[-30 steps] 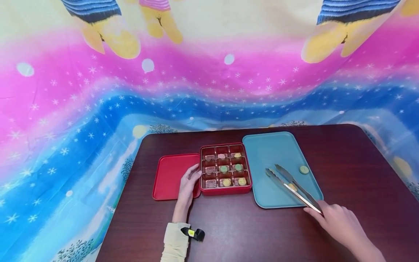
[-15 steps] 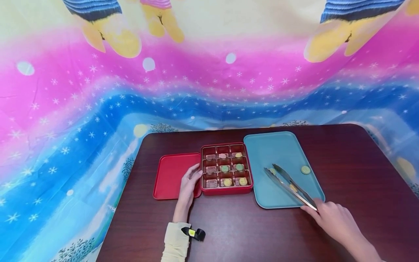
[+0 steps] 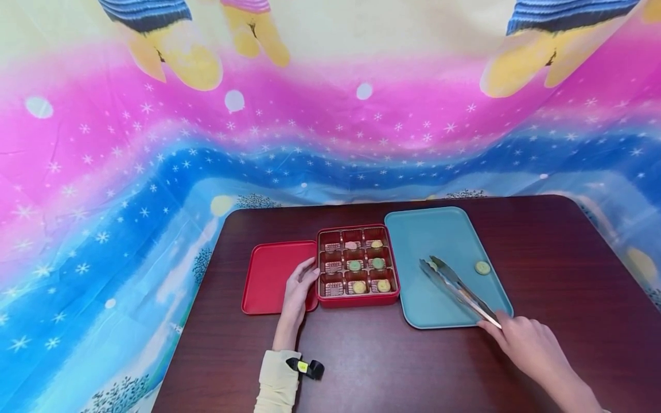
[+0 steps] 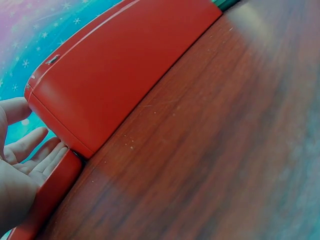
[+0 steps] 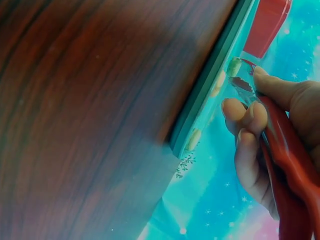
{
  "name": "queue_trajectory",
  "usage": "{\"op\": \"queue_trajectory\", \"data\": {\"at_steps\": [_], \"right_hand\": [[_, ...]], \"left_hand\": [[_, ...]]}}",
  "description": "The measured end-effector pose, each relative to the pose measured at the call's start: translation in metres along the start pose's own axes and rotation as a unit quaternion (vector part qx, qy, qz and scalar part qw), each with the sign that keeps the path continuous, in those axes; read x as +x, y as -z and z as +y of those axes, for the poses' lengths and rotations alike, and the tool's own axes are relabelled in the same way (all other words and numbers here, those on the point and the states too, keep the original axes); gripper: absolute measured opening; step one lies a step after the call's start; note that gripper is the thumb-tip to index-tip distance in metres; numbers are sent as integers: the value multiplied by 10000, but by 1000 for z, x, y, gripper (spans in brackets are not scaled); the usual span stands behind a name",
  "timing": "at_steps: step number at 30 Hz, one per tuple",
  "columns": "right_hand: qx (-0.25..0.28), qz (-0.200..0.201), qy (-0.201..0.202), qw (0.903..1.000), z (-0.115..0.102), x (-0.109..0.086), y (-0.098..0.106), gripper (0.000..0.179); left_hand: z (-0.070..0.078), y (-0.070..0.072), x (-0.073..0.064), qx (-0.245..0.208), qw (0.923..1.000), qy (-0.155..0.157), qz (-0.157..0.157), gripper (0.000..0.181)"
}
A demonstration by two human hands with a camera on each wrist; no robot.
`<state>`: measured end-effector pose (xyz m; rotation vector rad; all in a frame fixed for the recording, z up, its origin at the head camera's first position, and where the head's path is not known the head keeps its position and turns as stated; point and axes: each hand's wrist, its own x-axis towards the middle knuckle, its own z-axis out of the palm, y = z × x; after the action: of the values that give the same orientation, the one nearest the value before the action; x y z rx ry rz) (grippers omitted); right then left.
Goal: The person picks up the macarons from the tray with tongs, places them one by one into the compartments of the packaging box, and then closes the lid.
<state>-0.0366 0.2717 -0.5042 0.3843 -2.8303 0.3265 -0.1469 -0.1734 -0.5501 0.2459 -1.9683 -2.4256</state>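
My right hand [image 3: 534, 347] grips a pair of metal tongs [image 3: 477, 307] over the teal tray [image 3: 434, 229]. The tong tips stand on either side of a small green cookie [image 5: 234, 66], seen best in the right wrist view. A round pale-green cookie [image 3: 482, 268] lies near the tray's right edge. My left hand [image 3: 298, 289] lies over the edge of the red lid [image 3: 271, 275], its fingertips touching the left side of the red box [image 3: 356, 301]. Inside the box's divided insert, pink, yellow and green cookies fill the middle and right columns; the left column holds none.
The box stands between the lid and the tray on a dark wooden table [image 3: 351, 355]. Behind the table hangs a printed cloth [image 3: 330, 126]. A black strap [image 3: 306, 367] is on the left sleeve.
The tong arms have drawn closer together, with their tips around the green cookie. Earlier the tongs shifted slightly left. The left hand keeps its place at the box.
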Motion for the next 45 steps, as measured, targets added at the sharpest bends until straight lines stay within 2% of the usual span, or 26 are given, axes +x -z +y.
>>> {"op": "queue_trajectory", "data": {"at_steps": [16, 23, 25, 39, 45], "right_hand": [[39, 298, 137, 9995, -10, 15, 10, 51], [192, 882, 520, 9946, -17, 24, 11, 60], [206, 945, 568, 9937, -19, 26, 10, 61], [335, 863, 890, 9917, -47, 38, 9, 53], [329, 310, 807, 9957, -66, 43, 10, 41]], "left_hand": [[0, 0, -1, 40, 10000, 28, 43, 47], [0, 0, -1, 39, 10000, 2, 14, 47], [0, 0, -1, 37, 10000, 12, 10, 48], [0, 0, 0, -34, 10000, 25, 17, 48], [0, 0, -1, -32, 10000, 18, 10, 48]]}}
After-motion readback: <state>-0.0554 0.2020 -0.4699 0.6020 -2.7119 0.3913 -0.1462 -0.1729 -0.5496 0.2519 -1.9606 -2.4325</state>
